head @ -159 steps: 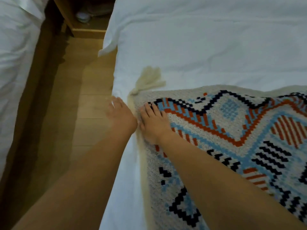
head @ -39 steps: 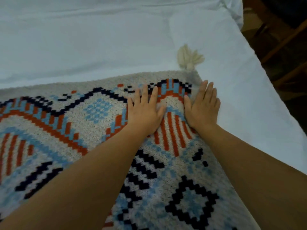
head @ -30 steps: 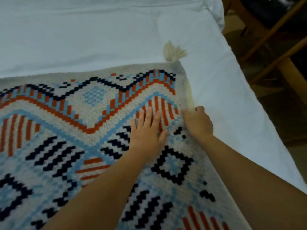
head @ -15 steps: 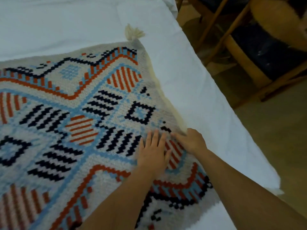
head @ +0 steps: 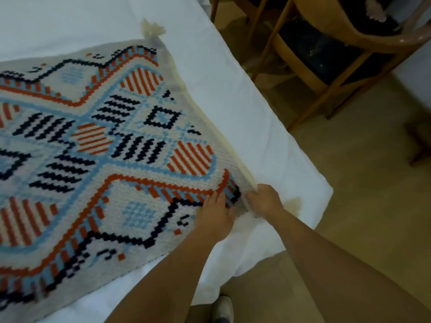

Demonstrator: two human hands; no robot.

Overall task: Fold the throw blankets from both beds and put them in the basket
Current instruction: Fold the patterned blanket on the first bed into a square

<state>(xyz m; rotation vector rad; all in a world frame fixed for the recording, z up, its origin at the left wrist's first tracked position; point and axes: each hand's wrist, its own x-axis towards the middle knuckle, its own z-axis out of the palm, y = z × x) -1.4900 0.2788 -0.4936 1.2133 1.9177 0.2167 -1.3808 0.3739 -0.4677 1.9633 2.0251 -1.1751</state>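
A knitted throw blanket [head: 98,145] with an orange, blue and black pattern lies spread flat on the white bed [head: 245,113]. My left hand [head: 215,214] rests flat on the blanket near its near right corner, fingers spread. My right hand [head: 264,200] is curled around that corner's edge, gripping the blanket. A cream tassel [head: 293,205] shows just past my right wrist, and another tassel [head: 151,29] sits at the far right corner. No basket is in view.
The bed's corner [head: 324,190] juts toward a beige floor [head: 361,217] on the right. Wooden chairs [head: 326,50] with dark seats stand at the upper right, close to the bed's side. A shoe [head: 222,308] shows at the bottom edge.
Both hands slid along the blanket's right edge from the far tasselled corner down to the near corner. The right hand went from flat to curled on the edge.
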